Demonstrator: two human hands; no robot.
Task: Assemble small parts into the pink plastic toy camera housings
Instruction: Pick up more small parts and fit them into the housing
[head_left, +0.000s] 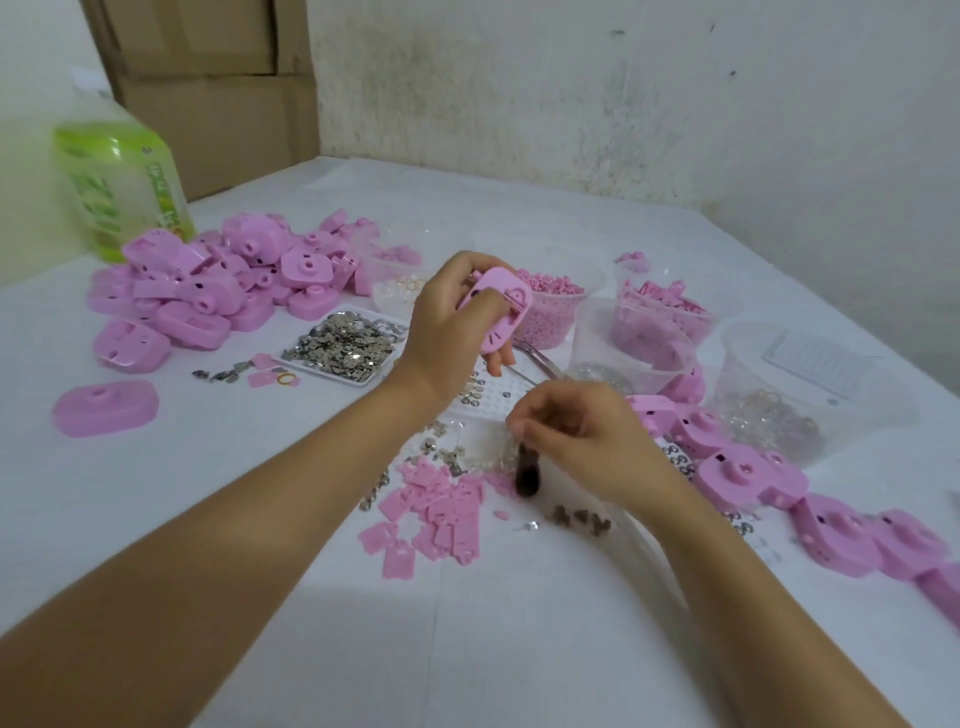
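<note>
While the left hand (452, 325) grips a pink camera housing (506, 304) raised off the tabletop (519, 634), fingers curled round its edges, the right hand (576, 436), just below it and nearer the person, pinches a dark-handled tool (527, 478) hanging down. Small pink plates (441, 514) lie loose beside the right hand. A sweeping wrist could scatter them, and the tilted housing might shed an unseated part.
</note>
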